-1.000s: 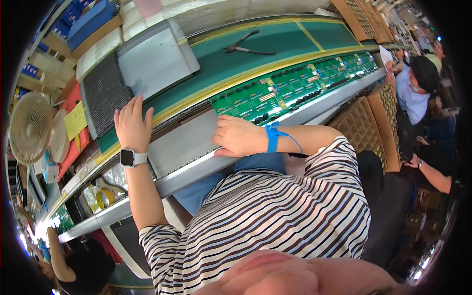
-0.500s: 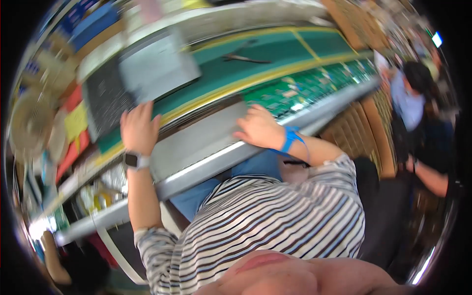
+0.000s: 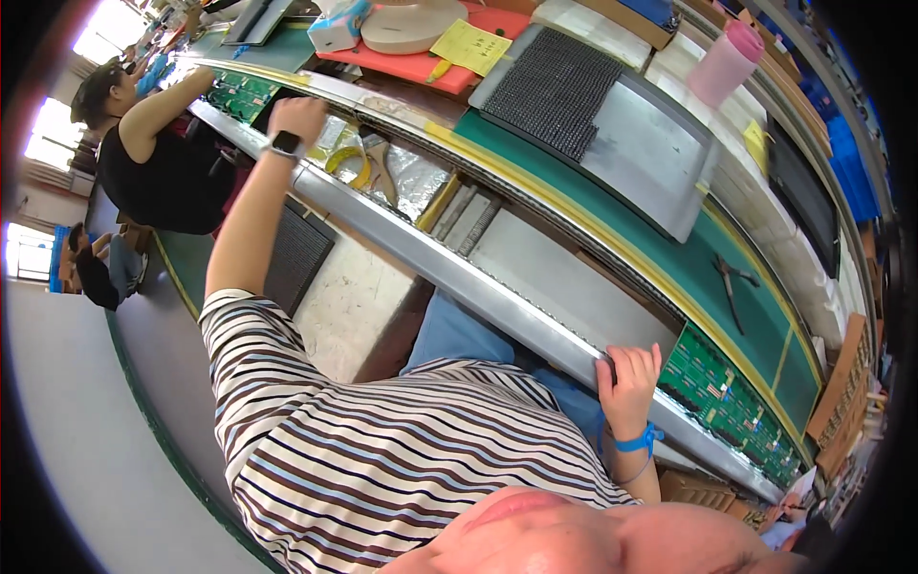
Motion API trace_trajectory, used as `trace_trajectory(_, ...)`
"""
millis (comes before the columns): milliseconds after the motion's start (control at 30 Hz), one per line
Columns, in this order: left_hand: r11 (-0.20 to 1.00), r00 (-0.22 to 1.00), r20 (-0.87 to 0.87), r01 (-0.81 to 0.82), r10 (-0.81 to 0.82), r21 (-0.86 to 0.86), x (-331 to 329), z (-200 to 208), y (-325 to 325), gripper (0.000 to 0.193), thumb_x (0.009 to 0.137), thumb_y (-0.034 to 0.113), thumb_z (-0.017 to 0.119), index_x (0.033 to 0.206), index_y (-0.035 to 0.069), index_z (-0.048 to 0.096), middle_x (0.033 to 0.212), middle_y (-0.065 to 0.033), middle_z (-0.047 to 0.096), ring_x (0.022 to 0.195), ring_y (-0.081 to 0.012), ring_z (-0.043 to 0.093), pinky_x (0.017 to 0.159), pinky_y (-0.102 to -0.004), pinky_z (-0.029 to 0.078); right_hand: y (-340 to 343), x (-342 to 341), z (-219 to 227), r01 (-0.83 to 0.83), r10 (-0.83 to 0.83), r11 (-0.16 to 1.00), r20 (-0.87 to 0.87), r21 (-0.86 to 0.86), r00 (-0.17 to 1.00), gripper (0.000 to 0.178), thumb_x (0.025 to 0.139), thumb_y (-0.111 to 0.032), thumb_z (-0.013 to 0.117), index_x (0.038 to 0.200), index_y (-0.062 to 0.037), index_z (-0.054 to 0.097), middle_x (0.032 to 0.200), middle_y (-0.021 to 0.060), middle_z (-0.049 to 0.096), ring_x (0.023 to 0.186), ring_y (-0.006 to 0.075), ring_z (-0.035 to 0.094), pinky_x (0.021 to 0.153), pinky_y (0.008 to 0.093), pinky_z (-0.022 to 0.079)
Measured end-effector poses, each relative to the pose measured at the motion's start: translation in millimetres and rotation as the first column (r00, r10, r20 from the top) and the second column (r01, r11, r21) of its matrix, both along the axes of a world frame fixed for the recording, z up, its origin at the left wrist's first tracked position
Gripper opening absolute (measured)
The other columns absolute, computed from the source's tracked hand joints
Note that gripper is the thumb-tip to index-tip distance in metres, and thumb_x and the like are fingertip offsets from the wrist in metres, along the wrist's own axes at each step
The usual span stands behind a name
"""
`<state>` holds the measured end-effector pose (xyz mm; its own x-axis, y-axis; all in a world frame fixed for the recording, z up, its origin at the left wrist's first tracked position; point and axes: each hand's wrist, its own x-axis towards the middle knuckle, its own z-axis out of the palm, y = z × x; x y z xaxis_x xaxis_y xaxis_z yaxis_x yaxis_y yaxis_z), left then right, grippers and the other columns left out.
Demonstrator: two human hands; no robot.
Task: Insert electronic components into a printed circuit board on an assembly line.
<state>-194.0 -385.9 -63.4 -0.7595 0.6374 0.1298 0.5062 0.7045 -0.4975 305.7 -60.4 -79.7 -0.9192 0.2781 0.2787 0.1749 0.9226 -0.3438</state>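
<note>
My left arm is stretched far to the left, and my left hand is above the conveyor line, next to a dark edge by a green circuit board. Its fingers curl down out of sight, so their grip is hidden. My right hand rests on the silver rail at the near side, fingers apart, with nothing held. Just right of it, populated green circuit boards lie in the track. Between my hands is a bare grey plate in the track.
Beyond the track, a tray of small black parts stands on a green mat, near pliers. A brush and yellow tape roll lie inside the line. A pink bottle stands behind. A co-worker sits at far left.
The view has swung left. My left hand has moved from beside the tray of black parts to farther left along the line. My right hand has stayed close to the rail beside the circuit boards.
</note>
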Motion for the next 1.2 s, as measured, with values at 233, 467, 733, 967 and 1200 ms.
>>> trace_trajectory(233,0.849,0.845,0.107,-0.528,0.524,0.015,-67,11,-90,0.029,0.079,0.029,0.057,0.1,0.009,0.06,0.104,-0.0134,0.06,0.098,-0.03,0.057,0.084,-0.0421,0.046,1,-3,-3,0.063,-0.062,0.998,0.068,-0.004,0.996,0.016,0.072,-0.014,0.062,0.084,-0.0039,0.059,0.081,0.0079,0.058,0.082,0.0266,0.052,0.095,0.0463,0.032)
trace_trajectory(467,0.758,0.75,0.139,-0.652,0.646,-0.008,-132,-27,-88,0.038,0.08,0.032,0.058,0.109,0.008,0.056,0.114,-0.0136,0.056,0.105,-0.0292,0.054,0.086,-0.0409,0.045,-3,-8,-1,0.085,-0.085,0.996,0.175,0.004,0.981,0.015,0.074,-0.013,0.057,0.083,-0.0022,0.059,0.079,0.0098,0.057,0.082,0.028,0.051,0.095,0.0474,0.031)
trace_trajectory(733,0.683,0.64,0.305,-0.729,0.705,-0.049,-145,-40,-98,0.064,0.08,0.039,0.058,0.127,0.0,0.038,0.124,-0.0179,0.049,0.112,-0.0293,0.05,0.09,-0.0392,0.043,-1,-14,-4,0.07,-0.066,0.997,0.21,-0.012,0.975,0.013,0.074,-0.013,0.054,0.082,-0.0024,0.058,0.078,0.01,0.056,0.08,0.0283,0.052,0.095,0.0478,0.031)
trace_trajectory(967,0.755,0.703,0.324,-0.653,0.633,-0.061,-86,-30,-64,0.064,0.079,0.046,0.055,0.124,0.001,0.041,0.12,-0.0155,0.052,0.109,-0.0295,0.052,0.092,-0.0432,0.039,-2,-15,-2,0.056,-0.055,0.998,0.191,0.001,0.98,0.012,0.076,-0.012,0.054,0.082,-0.0027,0.059,0.078,0.0097,0.056,0.081,0.028,0.052,0.094,0.0471,0.033)
trace_trajectory(1200,0.856,0.758,0.434,-0.513,0.487,-0.063,-20,-10,-36,0.064,0.082,0.051,0.048,0.122,0.002,0.043,0.122,-0.0154,0.05,0.113,-0.0291,0.049,0.098,-0.0514,0.028,1,-12,-3,0.028,-0.025,0.999,0.129,-0.02,0.991,0.009,0.075,-0.011,0.057,0.081,-0.0036,0.059,0.078,0.0079,0.057,0.08,0.0261,0.053,0.092,0.0455,0.034)
